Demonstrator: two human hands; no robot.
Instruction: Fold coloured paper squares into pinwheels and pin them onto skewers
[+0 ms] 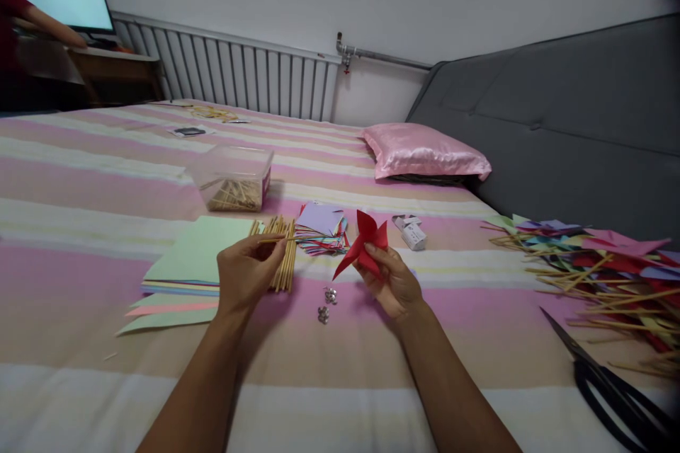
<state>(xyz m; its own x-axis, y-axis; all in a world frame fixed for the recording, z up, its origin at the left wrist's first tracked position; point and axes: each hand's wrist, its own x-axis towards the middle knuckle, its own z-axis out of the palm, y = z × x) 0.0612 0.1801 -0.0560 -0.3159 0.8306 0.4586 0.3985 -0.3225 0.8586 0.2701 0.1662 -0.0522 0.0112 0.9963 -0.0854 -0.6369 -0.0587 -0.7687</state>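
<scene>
Between the thumb and fingers of my left hand (245,274) is a thin wooden stick (272,241), pointing toward the right. My right hand (394,284) pinches a red paper pinwheel (366,235) near its centre, its pointed blades spread out. The stick and the pinwheel are apart. Under and behind my left hand lies a row of wooden sticks (288,262), partly hidden by it. A stack of cut coloured paper squares (320,221) sits between my hands, lilac on top. Nearer to me are two small clusters of shiny metal pieces (330,295), too small to name surely.
Coloured paper sheets (183,255) lie at left, a clear plastic box (234,180) with short sticks behind them. At right are piled paper pinwheels (627,244) on sticks and black-handled scissors (600,371). A small white box (413,235) and pink pillow (425,148) lie farther back. A person's arm (56,27) shows far left.
</scene>
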